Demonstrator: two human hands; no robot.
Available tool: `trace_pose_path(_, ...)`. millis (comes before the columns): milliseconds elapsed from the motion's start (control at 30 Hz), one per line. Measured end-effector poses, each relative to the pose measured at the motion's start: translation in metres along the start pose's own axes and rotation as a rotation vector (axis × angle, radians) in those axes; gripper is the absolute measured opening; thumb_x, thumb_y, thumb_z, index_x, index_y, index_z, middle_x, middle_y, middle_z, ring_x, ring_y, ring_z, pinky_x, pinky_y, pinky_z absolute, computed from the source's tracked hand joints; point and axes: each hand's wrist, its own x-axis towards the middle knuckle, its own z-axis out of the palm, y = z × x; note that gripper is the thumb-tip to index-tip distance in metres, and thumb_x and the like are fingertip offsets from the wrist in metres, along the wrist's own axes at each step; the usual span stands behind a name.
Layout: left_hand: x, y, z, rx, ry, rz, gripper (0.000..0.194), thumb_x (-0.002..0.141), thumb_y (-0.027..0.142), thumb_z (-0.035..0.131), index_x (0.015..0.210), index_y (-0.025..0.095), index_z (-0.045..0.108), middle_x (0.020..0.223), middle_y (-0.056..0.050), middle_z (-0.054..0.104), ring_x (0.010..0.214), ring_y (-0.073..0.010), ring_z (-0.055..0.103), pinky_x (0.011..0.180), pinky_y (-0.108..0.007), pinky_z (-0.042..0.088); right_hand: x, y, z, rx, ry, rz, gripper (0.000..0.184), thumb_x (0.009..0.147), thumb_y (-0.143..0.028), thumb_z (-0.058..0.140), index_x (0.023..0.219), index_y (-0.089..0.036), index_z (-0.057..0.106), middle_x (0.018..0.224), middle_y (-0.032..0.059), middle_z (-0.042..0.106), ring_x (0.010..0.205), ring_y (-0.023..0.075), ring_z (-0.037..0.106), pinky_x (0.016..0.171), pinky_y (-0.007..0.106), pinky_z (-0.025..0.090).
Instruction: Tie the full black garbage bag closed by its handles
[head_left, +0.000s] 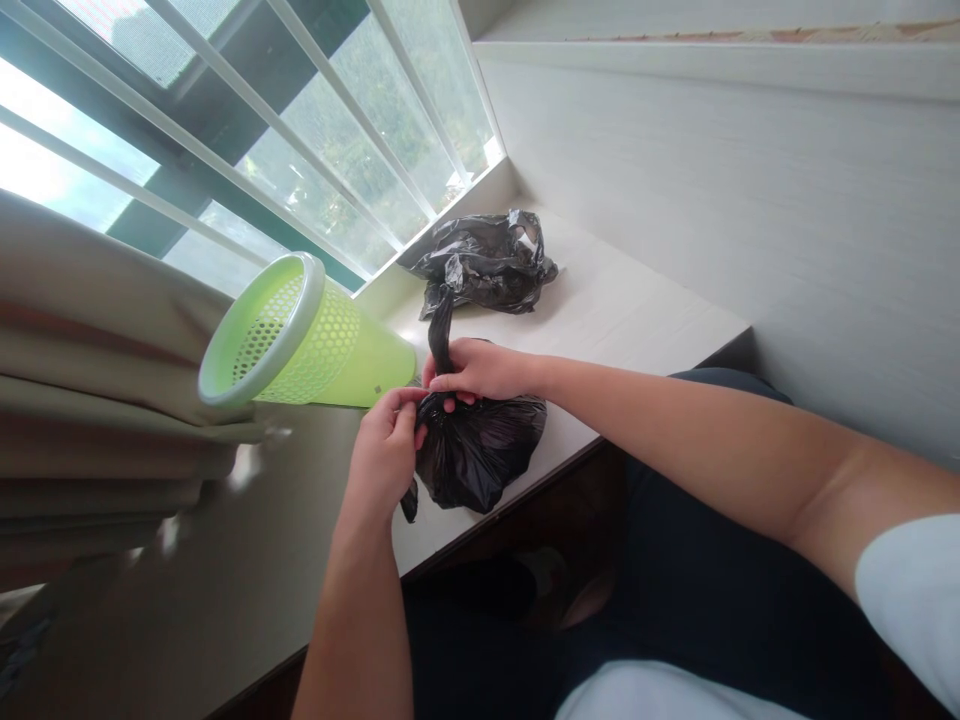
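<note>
A filled black garbage bag [487, 450] rests on the pale ledge near its front edge, its top gathered and twisted. My left hand [388, 435] pinches the gathered plastic at the left of the neck, with a loose end hanging below the fingers. From the other side, my right hand [480, 372] grips the neck too, its fingertips close to those of my left. A twisted strip of the bag sticks up past my right fingers. The exact shape of the knot or twist is hidden by my fingers.
Behind the hands lies another crumpled black bag [487, 262] by the barred window [337, 110]. A green perforated wastebasket [330, 345] stands to the left, beside the curtain [112, 400]. The ledge [637, 290] meets a pale wall panel [712, 200] at right.
</note>
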Motion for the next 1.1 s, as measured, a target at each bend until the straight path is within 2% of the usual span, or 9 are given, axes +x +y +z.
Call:
trace_pose_path(100, -0.002, 0.001, 0.0, -0.019, -0.088, -0.034, 0.018, 0.093, 0.038, 0.055, 0.098, 0.022, 0.061, 0.052, 0.007, 0.049, 0.043, -0.0106, 0.037, 0.046, -0.021, 0.028, 0.0, 0.004, -0.004, -0.027, -0.047, -0.014, 0.014, 0.101, -0.016, 0.058, 0.099, -0.013, 0.072, 0.07, -0.0021, 0.07, 0.053, 0.0082, 0.056, 0.052, 0.02, 0.045)
trace_pose_path(200, -0.004, 0.003, 0.001, -0.087, -0.166, -0.068, 0.023, 0.09, 0.039, 0.06, 0.104, 0.022, 0.057, 0.053, 0.008, 0.05, 0.042, -0.0088, 0.034, 0.044, -0.019, 0.023, 0.0, 0.007, -0.007, 0.016, -0.085, -0.003, 0.015, 0.102, -0.018, 0.06, 0.102, -0.011, 0.074, 0.075, -0.0002, 0.072, 0.058, 0.0086, 0.063, 0.055, 0.02, 0.051)
trace_pose_path(333, -0.005, 0.002, 0.002, -0.193, -0.257, -0.097, 0.037, 0.085, 0.042, 0.069, 0.114, 0.022, 0.058, 0.062, 0.008, 0.052, 0.047, -0.0073, 0.037, 0.044, -0.017, 0.022, -0.003, 0.007, -0.01, 0.09, -0.127, 0.012, 0.016, 0.102, -0.02, 0.062, 0.103, -0.011, 0.075, 0.079, 0.002, 0.074, 0.064, 0.0084, 0.066, 0.062, 0.019, 0.057)
trace_pose_path(467, -0.005, 0.0, 0.003, -0.239, -0.291, -0.075, 0.042, 0.084, 0.043, 0.074, 0.117, 0.021, 0.06, 0.071, 0.005, 0.055, 0.057, -0.0087, 0.048, 0.048, -0.016, 0.029, -0.005, 0.006, -0.013, 0.136, -0.167, 0.031, 0.015, 0.101, -0.019, 0.063, 0.101, -0.011, 0.076, 0.08, 0.0028, 0.074, 0.069, 0.01, 0.069, 0.066, 0.021, 0.06)
trace_pose_path(633, -0.002, -0.008, 0.008, -0.211, -0.249, -0.02, 0.038, 0.085, 0.046, 0.073, 0.11, 0.021, 0.062, 0.079, 0.002, 0.063, 0.064, -0.0106, 0.053, 0.054, -0.019, 0.035, -0.005, 0.005, -0.015, 0.178, -0.184, 0.064, 0.013, 0.1, -0.018, 0.065, 0.096, -0.012, 0.076, 0.079, 0.0023, 0.074, 0.071, 0.0102, 0.07, 0.067, 0.02, 0.06)
trace_pose_path(833, 0.003, -0.023, 0.016, -0.115, -0.149, 0.129, 0.026, 0.094, 0.043, 0.065, 0.105, 0.02, 0.064, 0.083, -0.001, 0.067, 0.074, -0.0143, 0.06, 0.069, -0.024, 0.047, -0.005, 0.004, -0.015, 0.191, -0.17, 0.072, 0.006, 0.093, -0.017, 0.073, 0.092, -0.012, 0.074, 0.077, 0.0017, 0.074, 0.07, 0.0113, 0.07, 0.068, 0.022, 0.06)
trace_pose_path(1100, 0.001, -0.027, 0.025, 0.003, -0.017, 0.192, 0.024, 0.1, 0.042, 0.057, 0.105, 0.02, 0.064, 0.086, -0.001, 0.066, 0.076, -0.016, 0.06, 0.072, -0.026, 0.047, -0.005, 0.005, -0.011, 0.187, -0.126, 0.046, 0.012, 0.08, -0.02, 0.082, 0.087, -0.013, 0.075, 0.068, -0.0022, 0.068, 0.068, 0.0111, 0.065, 0.065, 0.021, 0.055)
